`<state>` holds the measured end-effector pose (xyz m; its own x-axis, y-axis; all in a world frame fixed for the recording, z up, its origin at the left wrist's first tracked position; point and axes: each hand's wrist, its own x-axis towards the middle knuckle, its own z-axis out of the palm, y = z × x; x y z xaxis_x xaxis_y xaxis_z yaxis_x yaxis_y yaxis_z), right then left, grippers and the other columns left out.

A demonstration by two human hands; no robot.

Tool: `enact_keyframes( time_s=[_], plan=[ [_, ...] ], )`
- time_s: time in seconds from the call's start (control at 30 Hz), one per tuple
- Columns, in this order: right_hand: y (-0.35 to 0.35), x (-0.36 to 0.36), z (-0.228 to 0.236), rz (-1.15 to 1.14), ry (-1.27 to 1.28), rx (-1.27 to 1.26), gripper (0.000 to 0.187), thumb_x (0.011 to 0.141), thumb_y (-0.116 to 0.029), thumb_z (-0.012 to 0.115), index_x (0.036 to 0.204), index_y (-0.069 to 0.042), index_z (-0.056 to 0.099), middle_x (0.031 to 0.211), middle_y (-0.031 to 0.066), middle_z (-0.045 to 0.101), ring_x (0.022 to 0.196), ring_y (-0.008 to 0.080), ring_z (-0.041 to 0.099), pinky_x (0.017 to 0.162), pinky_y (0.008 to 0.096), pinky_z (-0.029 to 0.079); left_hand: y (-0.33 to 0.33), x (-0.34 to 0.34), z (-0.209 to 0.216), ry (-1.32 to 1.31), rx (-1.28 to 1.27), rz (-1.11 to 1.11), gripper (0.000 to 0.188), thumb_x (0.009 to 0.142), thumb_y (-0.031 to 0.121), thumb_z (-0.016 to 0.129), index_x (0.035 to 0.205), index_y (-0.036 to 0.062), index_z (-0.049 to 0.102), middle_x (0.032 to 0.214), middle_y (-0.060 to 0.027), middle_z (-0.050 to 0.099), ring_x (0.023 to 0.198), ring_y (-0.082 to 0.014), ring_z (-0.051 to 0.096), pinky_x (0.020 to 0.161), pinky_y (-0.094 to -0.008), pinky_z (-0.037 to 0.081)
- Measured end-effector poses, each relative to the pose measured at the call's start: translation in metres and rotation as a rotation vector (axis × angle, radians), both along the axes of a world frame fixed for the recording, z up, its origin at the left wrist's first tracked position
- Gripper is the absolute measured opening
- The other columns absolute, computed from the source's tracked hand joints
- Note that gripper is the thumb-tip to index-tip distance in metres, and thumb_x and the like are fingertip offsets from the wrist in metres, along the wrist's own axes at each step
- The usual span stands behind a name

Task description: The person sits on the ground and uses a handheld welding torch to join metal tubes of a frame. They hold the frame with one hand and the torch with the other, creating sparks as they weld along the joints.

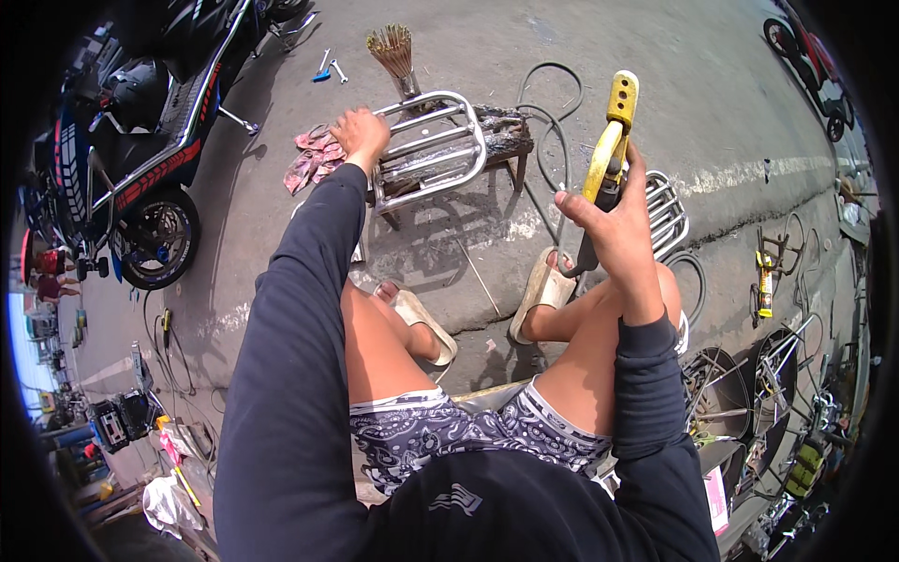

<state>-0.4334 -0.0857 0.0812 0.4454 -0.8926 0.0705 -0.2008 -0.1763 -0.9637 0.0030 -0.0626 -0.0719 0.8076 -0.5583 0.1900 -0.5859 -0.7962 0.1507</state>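
My left hand (pixel 360 134) is closed over the left end of a silver tubular metal rack (pixel 434 147) with several parallel bars. The rack lies on a low, rough, dark stand (pixel 513 140). In my right hand (pixel 618 220) is a welding electrode holder (pixel 604 155) with yellow jaws and a dark handle, raised to the right of the rack. Its thumb sticks out to the left, and no rod shows in the jaws. A dark cable (pixel 560 140) loops on the ground beside the holder.
Behind the rack stands a bundle of welding rods (pixel 391 51). A pinkish rag (pixel 314 159) and wrenches (pixel 328 70) lie leftward. Another barred rack (pixel 663 215) is beyond my right knee. A motorcycle (pixel 140 159) stands left; cables and metal parts (pixel 749 393) clutter the right.
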Motion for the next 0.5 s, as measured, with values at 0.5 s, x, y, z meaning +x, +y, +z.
enact_keyframes(
  time_s=[0.5],
  plan=[
    [-0.002,0.014,-0.01,-0.017,-0.132,0.156,0.084,0.097,-0.017,0.069,0.167,-0.004,0.024,0.117,0.0092,0.055,0.096,0.0165,0.06,0.083,0.0307,0.05,-0.056,-0.016,0.11,-0.118,-1.028,0.051,0.018,0.104,0.024,0.064,0.111,0.008,0.066,0.108,-0.0101,0.074,0.111,-0.0305,0.068,0.105,-0.0539,0.039]
  ],
)
